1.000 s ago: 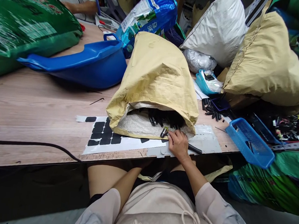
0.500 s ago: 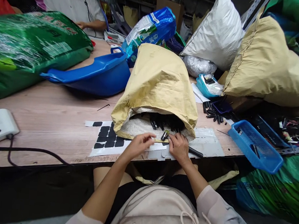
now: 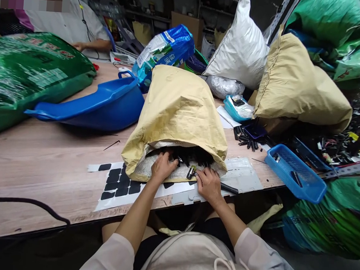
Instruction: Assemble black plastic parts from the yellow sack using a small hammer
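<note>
My left hand reaches into the mouth of a tan paper sack, its thumb apart from its fingers. Its fingertips are beside dark, slender parts heaped inside, and some of them are in shadow. My right hand is closed at the sack's lower lip, around the shaft of a small hammer. The hammer's metal head with a yellowish face shows to the left of that hand, and its black handle sticks out to the right. A white sheet with black stickers lies partly under the sack.
A blue scoop-shaped basin and a green sack stand on the left. Loose black parts lie to the right, near a blue basket. Behind are a white sack, another tan sack and a co-worker's arm.
My left hand has moved forward from in front of the sack into its mouth. The right hand stays at the hammer. The camera view has shifted.
</note>
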Demonstrator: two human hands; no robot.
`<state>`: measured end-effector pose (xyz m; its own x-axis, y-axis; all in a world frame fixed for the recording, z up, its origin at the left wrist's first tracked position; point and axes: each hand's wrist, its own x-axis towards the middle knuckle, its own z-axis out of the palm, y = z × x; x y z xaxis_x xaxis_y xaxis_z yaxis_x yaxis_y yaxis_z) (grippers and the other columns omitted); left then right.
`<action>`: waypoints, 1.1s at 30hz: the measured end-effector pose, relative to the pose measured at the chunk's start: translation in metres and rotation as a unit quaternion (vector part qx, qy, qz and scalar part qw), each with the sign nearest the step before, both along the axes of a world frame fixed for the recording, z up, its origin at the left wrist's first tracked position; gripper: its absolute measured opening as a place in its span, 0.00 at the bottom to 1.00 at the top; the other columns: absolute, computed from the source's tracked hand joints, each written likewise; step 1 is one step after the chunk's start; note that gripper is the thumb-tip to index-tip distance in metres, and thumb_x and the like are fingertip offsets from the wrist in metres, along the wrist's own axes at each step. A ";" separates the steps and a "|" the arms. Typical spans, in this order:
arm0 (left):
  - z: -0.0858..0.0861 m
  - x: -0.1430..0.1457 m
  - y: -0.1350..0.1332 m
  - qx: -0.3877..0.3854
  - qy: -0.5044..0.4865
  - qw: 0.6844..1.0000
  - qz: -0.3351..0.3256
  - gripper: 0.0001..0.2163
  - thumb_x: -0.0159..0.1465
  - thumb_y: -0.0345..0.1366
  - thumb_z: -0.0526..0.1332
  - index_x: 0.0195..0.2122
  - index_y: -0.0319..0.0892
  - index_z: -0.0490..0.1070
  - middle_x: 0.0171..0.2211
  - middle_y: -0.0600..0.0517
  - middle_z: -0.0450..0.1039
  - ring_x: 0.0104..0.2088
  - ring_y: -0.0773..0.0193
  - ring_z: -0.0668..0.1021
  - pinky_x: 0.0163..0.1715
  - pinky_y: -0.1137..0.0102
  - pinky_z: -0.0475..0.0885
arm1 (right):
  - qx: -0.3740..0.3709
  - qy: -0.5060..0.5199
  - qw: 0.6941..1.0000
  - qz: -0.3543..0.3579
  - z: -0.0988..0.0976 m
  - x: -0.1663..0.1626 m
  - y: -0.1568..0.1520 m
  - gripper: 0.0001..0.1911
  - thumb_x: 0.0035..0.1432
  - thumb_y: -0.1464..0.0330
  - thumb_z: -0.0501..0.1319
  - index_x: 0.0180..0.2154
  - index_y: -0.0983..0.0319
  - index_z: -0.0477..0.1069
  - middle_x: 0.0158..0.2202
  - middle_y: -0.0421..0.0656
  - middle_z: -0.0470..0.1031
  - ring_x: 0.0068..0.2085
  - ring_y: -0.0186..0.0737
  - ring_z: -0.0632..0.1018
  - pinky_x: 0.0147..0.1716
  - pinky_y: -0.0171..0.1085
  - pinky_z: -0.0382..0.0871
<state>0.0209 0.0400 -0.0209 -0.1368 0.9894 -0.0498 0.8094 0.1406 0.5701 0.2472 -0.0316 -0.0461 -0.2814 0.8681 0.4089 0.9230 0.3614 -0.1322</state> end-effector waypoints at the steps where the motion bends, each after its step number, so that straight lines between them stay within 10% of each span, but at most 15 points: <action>1: 0.002 0.001 -0.001 -0.011 0.002 1.000 0.002 0.22 0.66 0.46 0.63 0.59 0.45 0.73 0.53 0.40 0.76 0.52 0.44 0.80 0.44 0.60 0.75 | 0.000 0.001 1.000 0.000 0.000 0.000 0.000 0.11 0.67 0.68 0.61 0.49 0.57 0.78 0.39 0.44 0.75 0.41 0.44 0.72 0.42 0.41 0.60; 33: -0.033 -0.002 -0.008 0.139 -0.078 0.985 0.071 0.15 0.53 0.30 0.65 0.43 0.44 0.75 0.35 0.53 0.75 0.37 0.58 0.77 0.39 0.67 0.72 | -0.001 0.021 1.000 0.006 -0.001 -0.002 0.006 0.11 0.66 0.67 0.61 0.47 0.58 0.80 0.39 0.45 0.76 0.42 0.45 0.71 0.42 0.41 0.58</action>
<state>0.0191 0.0321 -0.0540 -0.2877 0.9388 0.1895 0.6916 0.0668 0.7192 0.2457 -0.0254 -0.0474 -0.2748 0.8650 0.4198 0.9118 0.3730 -0.1717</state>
